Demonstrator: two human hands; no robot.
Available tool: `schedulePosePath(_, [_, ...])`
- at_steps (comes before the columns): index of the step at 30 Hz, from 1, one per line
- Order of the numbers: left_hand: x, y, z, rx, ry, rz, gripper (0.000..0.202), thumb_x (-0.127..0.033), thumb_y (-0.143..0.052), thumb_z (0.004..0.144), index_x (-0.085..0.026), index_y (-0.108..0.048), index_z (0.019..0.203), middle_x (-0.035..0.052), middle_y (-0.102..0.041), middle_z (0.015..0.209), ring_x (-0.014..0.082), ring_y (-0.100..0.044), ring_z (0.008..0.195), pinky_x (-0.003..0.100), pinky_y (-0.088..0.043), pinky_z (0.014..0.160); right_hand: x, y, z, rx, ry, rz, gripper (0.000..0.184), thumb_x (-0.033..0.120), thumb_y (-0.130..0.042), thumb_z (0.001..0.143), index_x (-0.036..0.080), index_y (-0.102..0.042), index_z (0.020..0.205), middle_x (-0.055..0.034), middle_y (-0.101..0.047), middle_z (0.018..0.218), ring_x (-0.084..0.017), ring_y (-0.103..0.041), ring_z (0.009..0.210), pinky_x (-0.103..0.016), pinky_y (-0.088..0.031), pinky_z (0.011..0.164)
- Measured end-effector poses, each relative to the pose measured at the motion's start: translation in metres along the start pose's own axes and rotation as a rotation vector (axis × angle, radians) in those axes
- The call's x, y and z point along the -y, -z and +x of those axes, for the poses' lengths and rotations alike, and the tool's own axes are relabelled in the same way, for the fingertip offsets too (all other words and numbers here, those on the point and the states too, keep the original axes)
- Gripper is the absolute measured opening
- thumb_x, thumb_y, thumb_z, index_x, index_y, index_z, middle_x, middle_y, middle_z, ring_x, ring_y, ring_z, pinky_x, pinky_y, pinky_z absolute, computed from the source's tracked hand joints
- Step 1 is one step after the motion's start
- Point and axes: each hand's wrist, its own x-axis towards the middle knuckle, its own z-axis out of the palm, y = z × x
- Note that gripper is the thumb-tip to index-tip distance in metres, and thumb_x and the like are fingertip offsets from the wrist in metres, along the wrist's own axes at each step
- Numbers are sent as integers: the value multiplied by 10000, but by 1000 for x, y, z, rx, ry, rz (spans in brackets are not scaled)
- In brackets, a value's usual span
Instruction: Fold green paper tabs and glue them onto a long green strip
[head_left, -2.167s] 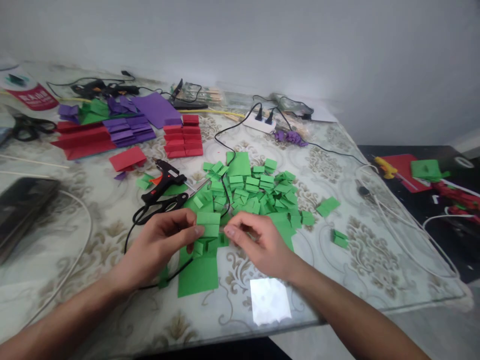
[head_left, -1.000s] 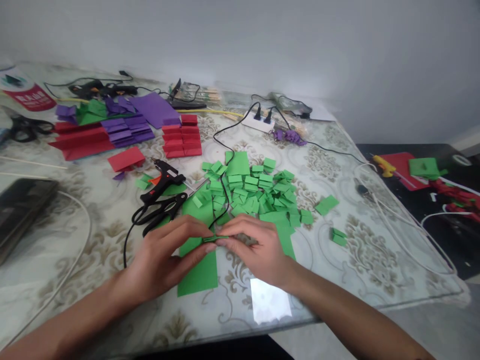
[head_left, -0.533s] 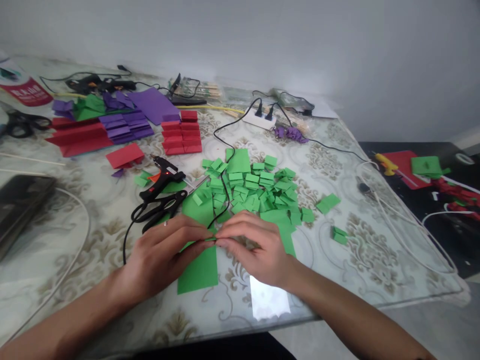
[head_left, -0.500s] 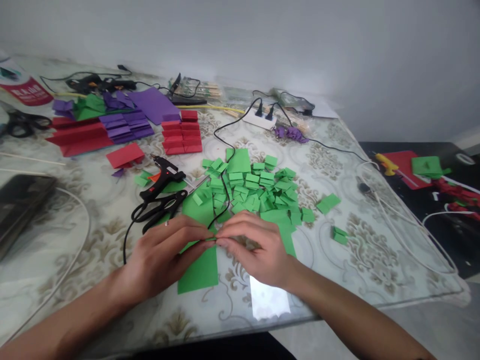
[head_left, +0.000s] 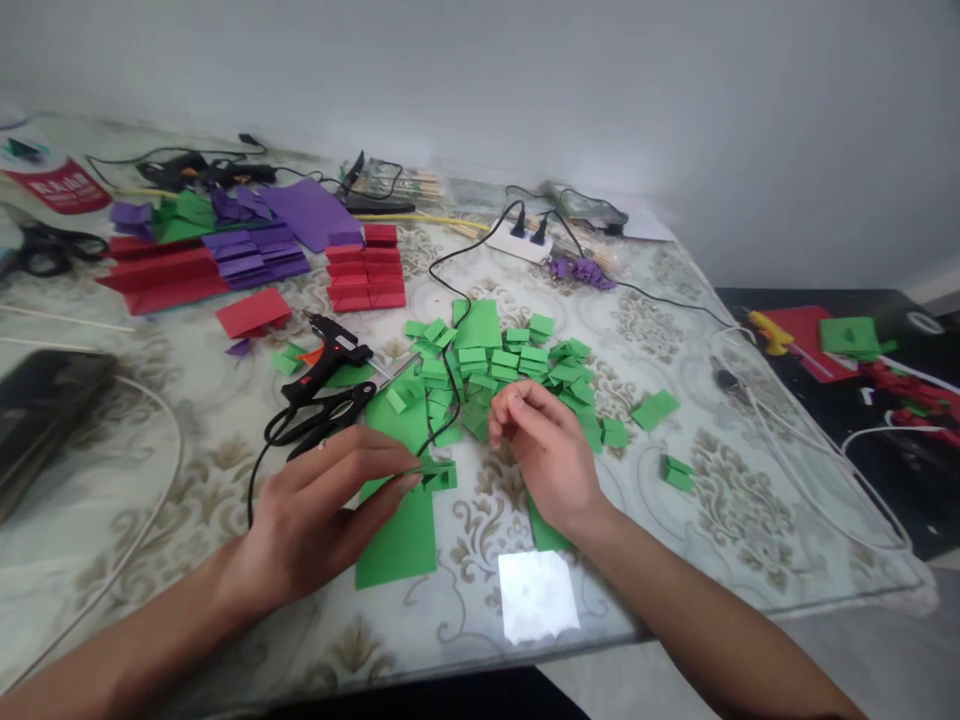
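Note:
Between the thumb and fingers of my left hand is a small folded green paper piece, its free end pointing right. Beneath that hand lies a green paper sheet. My right hand hovers at the near side of a heap of folded green paper pieces. Its fingers are curled in towards the thumb, and whatever they may hold is hidden. Black-handled scissors and a black glue gun lie beyond my left hand, to the left of the heap.
A black cord crosses the heap from a white power strip. Red folded strips and purple paper lie at the back left. A dark phone-like device is at left, and a yellow glue gun at far right.
My right hand has let go of the folded green piece and moved up and right to the heap. My left hand stays in place, still pinching the piece.

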Motion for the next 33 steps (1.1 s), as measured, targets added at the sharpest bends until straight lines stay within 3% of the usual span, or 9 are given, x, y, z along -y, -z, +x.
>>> schedulePosePath(3, [2, -1, -2, -4, -51, 40, 233, -22, -690, 887, -152, -680, 1080, 44, -741, 947, 153, -727, 861, 252, -601, 788, -2, -1, 3, -34, -99, 119, 349, 376, -690, 923, 200, -511, 682, 34, -418, 704, -113, -443, 599, -232, -405, 525])
schedulePosePath(6, [3, 1, -4, -6, -82, 85, 250, -21, -699, 884, -151, -687, 1098, 45, -743, 969, 152, -728, 877, 248, -597, 796, -4, -2, 3, -16, -114, 98, 415, 414, -688, 932, 201, -471, 650, 47, -380, 654, -101, -390, 548, -215, -362, 473])
schedulePosePath(15, [4, 5, -9, 0, -46, 125, 290, -46, -700, 889, -203, -682, 1132, 34, -760, 1006, 167, -738, 899, 274, -590, 804, -6, 4, 6, -15, -18, -78, 166, 335, -826, 827, 201, -737, 785, 2, -700, 698, -113, -597, 614, -233, -486, 592])
schedulePosePath(17, [2, 5, -7, -7, 48, 91, 210, -93, -684, 911, -214, -681, 1083, 19, -761, 961, 157, -738, 838, 258, -584, 775, -7, 4, 5, 30, -24, -129, 153, 337, -826, 825, 203, -754, 804, -10, -733, 722, -121, -614, 609, -254, -508, 610])
schedulePosePath(21, [0, 2, -4, -9, 390, -58, 39, -234, -642, 964, -228, -667, 993, -14, -710, 817, 128, -665, 684, 223, -534, 639, -5, 1, 2, 110, -63, -152, 270, 450, -737, 895, 197, -736, 799, -14, -702, 730, -140, -638, 633, -272, -512, 594])
schedulePosePath(24, [1, -2, -2, 5, 592, -257, 118, -318, -596, 993, -218, -656, 974, -15, -633, 773, 125, -587, 669, 213, -481, 590, -3, 0, 0, 156, -49, -222, 455, 516, -606, 974, 189, -632, 660, 13, -587, 626, -119, -581, 586, -263, -469, 585])
schedulePosePath(27, [3, -3, 0, 36, 710, -395, 179, -373, -576, 1004, -215, -652, 968, -16, -583, 779, 129, -530, 695, 214, -457, 610, -4, -3, -1, 167, -20, -322, 381, 480, -712, 910, 193, -622, 676, 30, -562, 613, -108, -525, 582, -254, -434, 586])
schedulePosePath(30, [3, -3, 4, 61, 784, -470, 212, -414, -583, 998, -219, -655, 957, -27, -535, 760, 126, -472, 684, 216, -424, 607, -6, -4, -3, 185, -23, -292, 296, 371, -888, 745, 207, -652, 814, 11, -646, 823, -126, -605, 741, -259, -493, 697])
schedulePosePath(33, [1, -2, 7, 80, 830, -548, 238, -430, -589, 991, -215, -656, 919, -35, -508, 723, 121, -431, 648, 223, -390, 586, -8, -5, -5, 281, -86, -208, 354, 340, -870, 768, 233, -659, 1031, -33, -662, 1103, -162, -660, 972, -296, -528, 852])
